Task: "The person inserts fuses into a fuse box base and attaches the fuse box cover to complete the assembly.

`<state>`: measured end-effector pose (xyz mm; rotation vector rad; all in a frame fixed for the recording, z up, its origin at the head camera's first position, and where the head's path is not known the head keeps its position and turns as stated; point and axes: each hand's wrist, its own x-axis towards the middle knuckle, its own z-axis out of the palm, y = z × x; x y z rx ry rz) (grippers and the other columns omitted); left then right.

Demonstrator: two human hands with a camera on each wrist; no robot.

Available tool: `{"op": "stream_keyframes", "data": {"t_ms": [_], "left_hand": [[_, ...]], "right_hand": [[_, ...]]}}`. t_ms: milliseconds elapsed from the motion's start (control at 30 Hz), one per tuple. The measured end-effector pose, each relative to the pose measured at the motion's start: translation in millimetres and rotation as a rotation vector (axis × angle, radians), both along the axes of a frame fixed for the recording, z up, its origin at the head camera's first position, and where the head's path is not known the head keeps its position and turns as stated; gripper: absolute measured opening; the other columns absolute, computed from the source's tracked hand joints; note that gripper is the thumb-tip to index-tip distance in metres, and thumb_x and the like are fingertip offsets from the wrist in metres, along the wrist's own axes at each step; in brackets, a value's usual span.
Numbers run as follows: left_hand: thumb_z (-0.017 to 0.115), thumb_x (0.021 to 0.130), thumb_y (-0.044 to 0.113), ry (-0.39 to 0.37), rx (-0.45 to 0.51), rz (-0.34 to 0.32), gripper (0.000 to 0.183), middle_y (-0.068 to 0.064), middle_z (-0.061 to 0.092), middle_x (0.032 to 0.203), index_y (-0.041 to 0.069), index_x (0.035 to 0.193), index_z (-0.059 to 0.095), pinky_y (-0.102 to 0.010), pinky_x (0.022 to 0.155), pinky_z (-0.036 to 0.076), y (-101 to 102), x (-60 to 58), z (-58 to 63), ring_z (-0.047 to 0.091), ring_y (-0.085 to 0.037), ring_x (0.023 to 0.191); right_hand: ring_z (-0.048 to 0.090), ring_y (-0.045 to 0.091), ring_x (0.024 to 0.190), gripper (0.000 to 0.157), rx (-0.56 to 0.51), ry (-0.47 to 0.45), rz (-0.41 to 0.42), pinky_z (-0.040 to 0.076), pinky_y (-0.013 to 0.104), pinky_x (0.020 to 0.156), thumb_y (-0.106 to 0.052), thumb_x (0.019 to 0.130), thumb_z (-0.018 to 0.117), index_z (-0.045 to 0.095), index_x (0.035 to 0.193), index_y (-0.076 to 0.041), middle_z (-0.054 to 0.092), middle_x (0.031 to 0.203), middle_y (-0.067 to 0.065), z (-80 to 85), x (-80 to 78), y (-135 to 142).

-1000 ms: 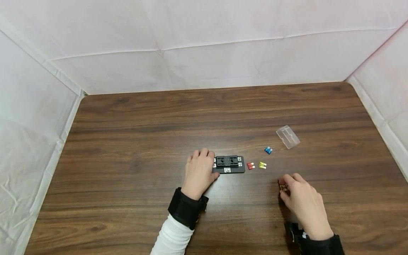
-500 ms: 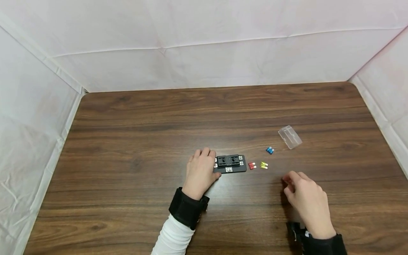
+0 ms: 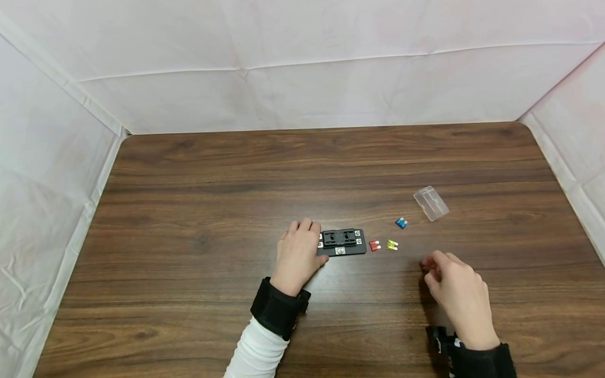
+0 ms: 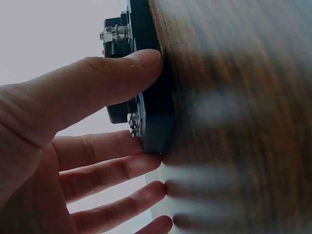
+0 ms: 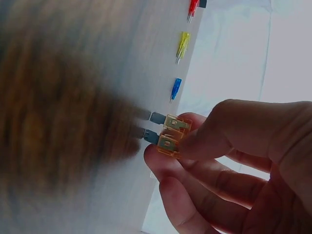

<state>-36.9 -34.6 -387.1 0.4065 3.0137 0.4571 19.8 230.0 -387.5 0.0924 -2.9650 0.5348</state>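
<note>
My left hand [image 3: 299, 254] holds the left end of a black fuse block [image 3: 341, 251] that lies flat on the table. In the left wrist view its thumb presses one long edge of the fuse block [image 4: 158, 126], while the index and middle fingertips meet its end. Off to the right, my right hand [image 3: 458, 291] pinches an orange see-through blade fuse [image 5: 167, 141] between thumb and fingers, its two metal prongs pointing at the tabletop. Seen from the head, the fingers mostly hide this fuse. Between the hands lie a red blade fuse [image 3: 375, 245] and a yellow blade fuse [image 3: 392, 244].
A blue blade fuse [image 3: 401, 222] rests farther back, and behind it sits a small clear plastic box [image 3: 431, 203]. Everything is on a brown wood-grain table [image 3: 198, 199]. White cloth walls [image 3: 293, 100] enclose its back and both sides.
The right hand has turned a little, so the orange blade fuse, visible at its fingertips a second ago, is now mostly hidden from the head view. My left hand keeps its place on the fuse block.
</note>
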Motion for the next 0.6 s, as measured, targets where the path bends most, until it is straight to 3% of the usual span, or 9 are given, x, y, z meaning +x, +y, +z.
{"op": "stream_keyframes", "data": {"t_ms": [267, 600], "left_hand": [[0.081, 0.064, 0.032, 0.010, 0.000, -0.002, 0.048, -0.005, 0.059, 0.100, 0.007, 0.100, 0.061, -0.042, 0.075, 0.051, 0, -0.1, -0.7, 0.051, -0.024, 0.091], [0.081, 0.064, 0.032, 0.009, 0.000, 0.001, 0.048, -0.005, 0.059, 0.101, 0.007, 0.101, 0.061, -0.043, 0.076, 0.051, 1, 0.1, -1.4, 0.051, -0.024, 0.092]], "right_hand": [[0.052, 0.018, 0.050, 0.011, -0.014, 0.002, 0.007, 0.038, 0.034, 0.037, -0.001, 0.072, 0.064, 0.062, 0.080, -0.008, 0.062, 0.072, 0.009, 0.5, -3.2, -4], [0.048, 0.016, 0.047, 0.009, -0.001, 0.055, 0.053, 0.036, 0.033, 0.036, -0.001, 0.072, 0.063, 0.063, 0.079, -0.008, 0.061, 0.069, 0.007, 1.4, -9.4, -13]]}}
